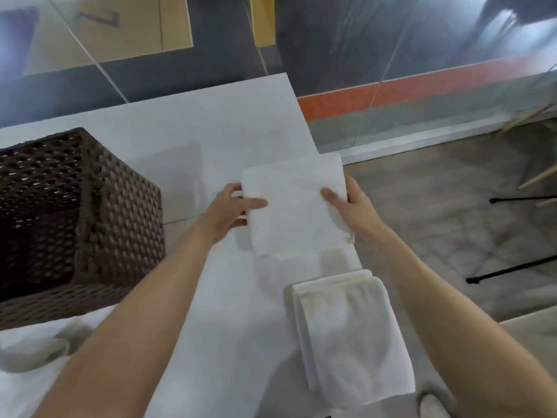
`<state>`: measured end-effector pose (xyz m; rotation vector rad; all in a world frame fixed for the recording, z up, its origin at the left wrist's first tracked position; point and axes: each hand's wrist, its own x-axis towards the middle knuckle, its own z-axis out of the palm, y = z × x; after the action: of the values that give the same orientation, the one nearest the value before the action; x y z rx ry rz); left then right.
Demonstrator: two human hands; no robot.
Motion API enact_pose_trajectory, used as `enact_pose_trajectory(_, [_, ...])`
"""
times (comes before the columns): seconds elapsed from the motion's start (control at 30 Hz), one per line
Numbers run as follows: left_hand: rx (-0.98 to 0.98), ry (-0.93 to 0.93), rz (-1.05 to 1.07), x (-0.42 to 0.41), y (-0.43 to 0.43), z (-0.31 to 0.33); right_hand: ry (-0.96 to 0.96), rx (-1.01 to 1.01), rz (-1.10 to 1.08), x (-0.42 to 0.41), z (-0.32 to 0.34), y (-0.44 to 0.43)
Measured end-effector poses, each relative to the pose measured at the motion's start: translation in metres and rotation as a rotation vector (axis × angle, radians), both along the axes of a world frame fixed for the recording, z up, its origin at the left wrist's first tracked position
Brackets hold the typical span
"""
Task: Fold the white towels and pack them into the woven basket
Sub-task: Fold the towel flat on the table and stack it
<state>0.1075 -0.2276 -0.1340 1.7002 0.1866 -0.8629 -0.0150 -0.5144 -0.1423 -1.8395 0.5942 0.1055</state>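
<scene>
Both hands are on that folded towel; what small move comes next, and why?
Probably carry the held towel left toward the woven basket: the left hand and right hand grip its opposite edges, it looks fully folded, and the basket stands open-topped on the left.

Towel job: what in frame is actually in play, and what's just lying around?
In play: folded towel gripped by left hand and right hand; second folded towel on the table; crumpled towel at bottom left; woven basket.
Lying about: black stand legs and wooden legs on the floor.
</scene>
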Motion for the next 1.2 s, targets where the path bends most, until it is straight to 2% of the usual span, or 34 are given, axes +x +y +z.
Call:
enact_pose_trajectory(0.13, [0.146,0.17,-0.004,-0.037,-0.048,-0.09,0.367,-0.104,0.108,-0.013,-0.065,-0.027])
enact_pose_trajectory(0.2, [0.213,0.166,0.03,-0.046,-0.059,-0.115,0.471,-0.16,0.137,-0.017,-0.081,-0.034])
enact_pose_trajectory(0.27, [0.284,0.089,0.021,-0.053,-0.063,-0.119,0.498,-0.187,0.135,-0.015,-0.084,-0.037])
enact_pose_trajectory(0.4, [0.475,-0.227,-0.139,-0.077,-0.063,-0.105,0.576,-0.272,0.141,-0.021,-0.082,-0.036])
enact_pose_trajectory(0.43, [0.501,-0.243,-0.141,-0.082,-0.062,-0.104,0.578,-0.296,0.113,-0.025,-0.085,-0.034])
enact_pose_trajectory(0.53, [0.424,-0.05,-0.09,-0.09,-0.061,-0.097,0.517,-0.38,0.062,-0.033,-0.087,-0.03])
enact_pose_trajectory(0.57, [0.394,-0.037,-0.084,-0.088,-0.061,-0.094,0.499,-0.374,0.036,-0.032,-0.087,-0.03])
enact_pose_trajectory(0.67, [0.266,-0.029,0.022,-0.076,-0.065,-0.083,0.475,-0.249,-0.05,-0.029,-0.084,-0.03])
enact_pose_trajectory(0.73, [0.137,0.103,0.117,-0.07,-0.068,-0.081,0.475,-0.212,-0.047,-0.03,-0.084,-0.029])
enact_pose_trajectory(0.93, [-0.079,0.417,0.109,-0.087,-0.052,-0.087,0.415,-0.161,-0.082,-0.044,-0.082,-0.028])
enact_pose_trajectory(1.07, [-0.08,0.427,0.038,-0.096,-0.051,-0.092,0.412,-0.122,-0.106,-0.049,-0.08,-0.032])
enact_pose_trajectory(1.2, [-0.094,0.471,0.075,-0.096,-0.05,-0.088,0.409,-0.09,-0.082,-0.048,-0.078,-0.034])
